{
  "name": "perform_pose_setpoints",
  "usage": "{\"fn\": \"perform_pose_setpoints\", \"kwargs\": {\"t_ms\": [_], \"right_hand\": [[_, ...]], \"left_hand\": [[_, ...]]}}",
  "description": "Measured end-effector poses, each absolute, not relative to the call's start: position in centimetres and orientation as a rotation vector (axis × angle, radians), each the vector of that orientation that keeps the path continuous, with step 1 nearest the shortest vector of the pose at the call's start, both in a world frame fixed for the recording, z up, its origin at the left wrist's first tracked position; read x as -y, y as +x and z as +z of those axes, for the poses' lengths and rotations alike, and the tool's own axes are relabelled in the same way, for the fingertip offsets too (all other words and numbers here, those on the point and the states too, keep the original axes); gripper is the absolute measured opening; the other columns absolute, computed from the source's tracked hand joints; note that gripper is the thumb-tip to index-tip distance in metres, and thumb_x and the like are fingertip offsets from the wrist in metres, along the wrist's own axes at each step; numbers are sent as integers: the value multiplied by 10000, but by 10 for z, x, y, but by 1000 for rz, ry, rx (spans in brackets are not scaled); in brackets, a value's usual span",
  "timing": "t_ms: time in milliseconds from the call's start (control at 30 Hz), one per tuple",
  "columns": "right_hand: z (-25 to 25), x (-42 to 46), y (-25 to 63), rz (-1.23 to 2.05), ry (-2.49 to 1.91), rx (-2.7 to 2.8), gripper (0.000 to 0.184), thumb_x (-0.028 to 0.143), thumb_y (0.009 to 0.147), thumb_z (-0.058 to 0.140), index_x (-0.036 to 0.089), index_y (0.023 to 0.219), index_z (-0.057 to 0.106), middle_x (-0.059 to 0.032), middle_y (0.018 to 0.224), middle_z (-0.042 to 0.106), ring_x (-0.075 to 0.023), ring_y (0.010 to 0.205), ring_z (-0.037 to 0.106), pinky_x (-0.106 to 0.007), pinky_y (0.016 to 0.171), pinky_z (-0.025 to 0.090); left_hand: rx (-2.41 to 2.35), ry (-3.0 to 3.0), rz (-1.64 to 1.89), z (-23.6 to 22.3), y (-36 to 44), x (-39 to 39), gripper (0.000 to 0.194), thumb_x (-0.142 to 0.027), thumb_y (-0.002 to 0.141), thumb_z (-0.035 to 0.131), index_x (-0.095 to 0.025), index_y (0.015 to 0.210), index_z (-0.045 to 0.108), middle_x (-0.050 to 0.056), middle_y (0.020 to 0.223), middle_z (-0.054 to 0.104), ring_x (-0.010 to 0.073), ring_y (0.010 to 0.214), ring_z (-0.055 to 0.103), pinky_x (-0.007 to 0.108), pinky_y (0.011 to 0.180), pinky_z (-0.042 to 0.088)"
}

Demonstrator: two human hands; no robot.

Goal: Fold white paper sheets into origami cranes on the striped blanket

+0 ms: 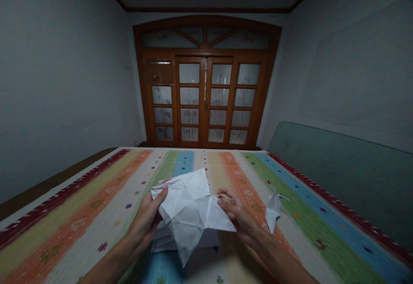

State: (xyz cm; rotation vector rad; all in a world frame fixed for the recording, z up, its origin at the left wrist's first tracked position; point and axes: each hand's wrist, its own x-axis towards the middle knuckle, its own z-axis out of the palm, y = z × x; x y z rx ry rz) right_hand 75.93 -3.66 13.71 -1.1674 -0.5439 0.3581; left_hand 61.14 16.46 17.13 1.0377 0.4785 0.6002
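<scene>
A creased sheet of white paper (193, 206) is held up between my two hands over the table, its folds opened into several pointed corners. My left hand (150, 213) grips its left edge, thumb on top and fingers underneath. On the other side, my right hand (237, 213) pinches the paper near its right corner with curled fingers. Beneath the sheet lies a stack of white paper (166, 239), partly covered by it. To the right of my right hand lies a small folded white paper shape (273, 211) with thin pointed ends.
A striped, colourful cloth (125, 193) covers the table. Along the right stands a pale green padded board or backrest (335, 163). Wooden doors with glass panes (206, 103) are at the far end, between plain walls.
</scene>
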Motion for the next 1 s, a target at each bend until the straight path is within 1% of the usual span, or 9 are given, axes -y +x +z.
{"fn": "perform_pose_setpoints", "kwargs": {"t_ms": [167, 333, 467, 567, 633, 767, 867, 933, 1000], "right_hand": [[131, 32, 767, 175, -1299, 587, 276, 397, 663, 820, 203, 655, 625, 16, 660, 611, -168, 623, 553, -245, 564, 438], [126, 32, 764, 36, -1357, 599, 159, 313, 729, 736, 198, 654, 654, 26, 638, 591, -144, 568, 494, -226, 519, 372], [124, 32, 758, -2, -1380, 643, 98, 276, 763, 705, 199, 711, 738, -25, 749, 703, -201, 723, 641, -244, 597, 474], [121, 32, 757, 30, -1405, 657, 224, 338, 810, 693, 202, 939, 815, -96, 1013, 788, -270, 914, 716, -307, 679, 569], [117, 32, 758, 38, -1432, 653, 342, 383, 835, 678, 203, 1101, 800, -123, 1176, 776, -307, 1060, 715, -401, 832, 603], [105, 31, 761, 21, -1507, 693, 474, 423, 867, 654, 188, 1273, 726, -139, 1378, 680, -320, 1329, 588, -523, 1162, 408], [94, 27, 765, 105, -1519, 745, 623, 442, 868, 654, 175, 1428, 597, -152, 1519, 548, -310, 1435, 479, -522, 1210, 341], [88, 23, 769, 158, -1512, 812, 770, 417, 817, 719, 187, 1514, 485, -156, 1587, 457, -313, 1473, 422, -521, 1210, 344], [84, 18, 773, 175, -1568, 894, 732, 350, 771, 774, 209, 1457, 560, -159, 1600, 436, -332, 1491, 386, -537, 1203, 349]], "left_hand": [[-406, 778, 357, 168, 610, -153, 262, -278, 926, 686, -114, 1129, 702, 146, 1006, 803, 280, 880, 784, 335, 761, 629], [-466, 907, 416, 160, 605, -131, 532, -202, 785, 812, -166, 1283, 629, 115, 1076, 804, 298, 935, 791, 350, 781, 642], [-433, 1043, 556, 153, 608, -128, 676, -237, 734, 857, -199, 1349, 579, 131, 1223, 764, 322, 1063, 757, 396, 898, 620], [-504, 1169, 689, 145, 613, -136, 649, -249, 764, 832, -206, 1350, 556, 142, 1290, 729, 316, 1127, 728, 417, 953, 594], [-550, 1291, 739, 137, 616, -142, 610, -269, 781, 799, -202, 1334, 550, 139, 1279, 728, 321, 1136, 718, 442, 956, 588], [-523, 1528, 851, 118, 621, -155, 501, -331, 826, 706, -199, 1287, 562, 109, 1270, 717, 317, 1191, 683, 456, 1021, 545], [-484, 1650, 875, 106, 624, -167, 483, -352, 881, 625, -191, 1321, 507, 123, 1273, 696, 318, 1180, 684, 481, 1023, 540], [-526, 1772, 960, 101, 626, -177, 458, -333, 921, 586, -199, 1346, 483, 131, 1334, 654, 312, 1279, 617, 493, 1100, 473], [-559, 1858, 1035, 98, 628, -187, 442, -296, 937, 558, -207, 1360, 463, 131, 1403, 601, 302, 1364, 542, 497, 1161, 403]]}}
